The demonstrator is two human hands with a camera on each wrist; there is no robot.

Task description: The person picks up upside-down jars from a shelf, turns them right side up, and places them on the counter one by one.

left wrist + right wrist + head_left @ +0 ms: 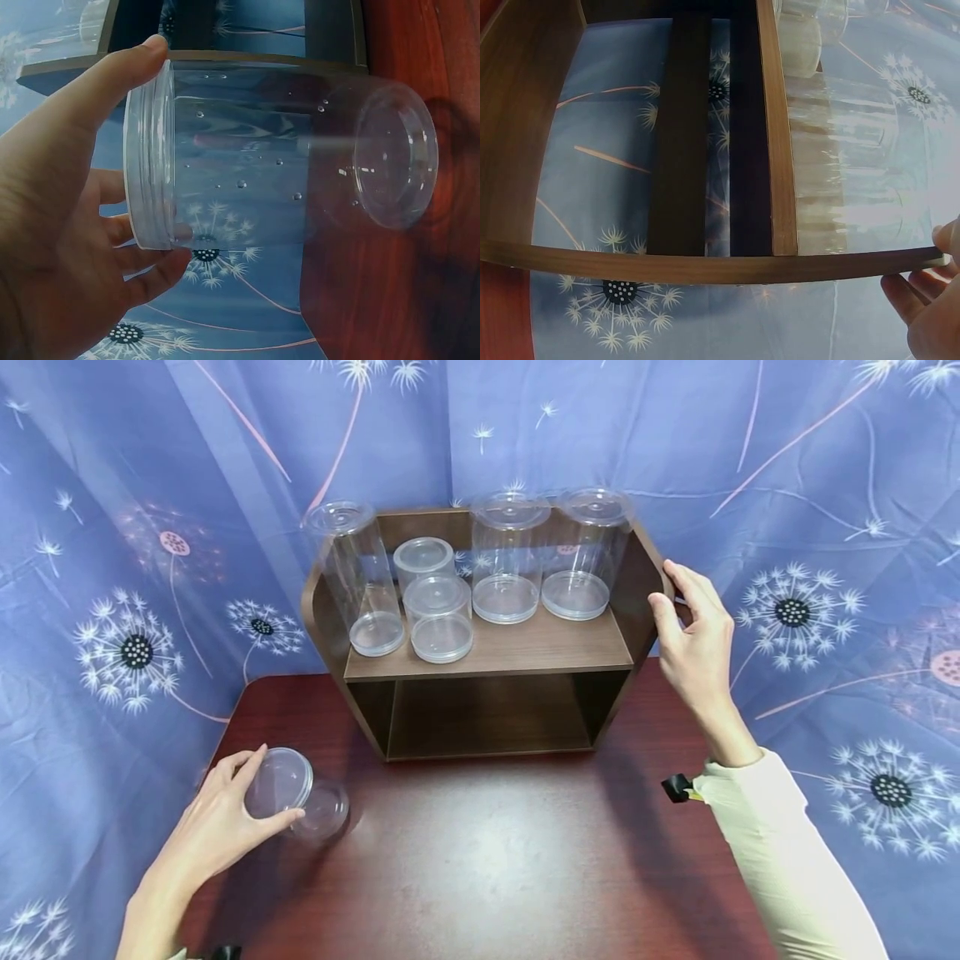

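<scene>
At the table's left side, my left hand (210, 822) grips a clear plastic jar (255, 157) around its lid (279, 782), thumb on one side and fingers on the other. The jar's base points down at the table; whether it touches is hard to tell. My right hand (696, 647) holds the upper front edge of the right side panel (705, 268) of a brown wooden shelf (487, 652). In the right wrist view, thumb and fingers (904, 300) lie on opposite sides of that panel.
Several clear lidded jars stand on the upper shelf: a tall one (360, 572) at left, two short ones, one before the other (440, 622), and tall ones (506, 560) at right. The shelf stands at the back of the red-brown table (480, 860), before a blue dandelion-patterned curtain (525, 427).
</scene>
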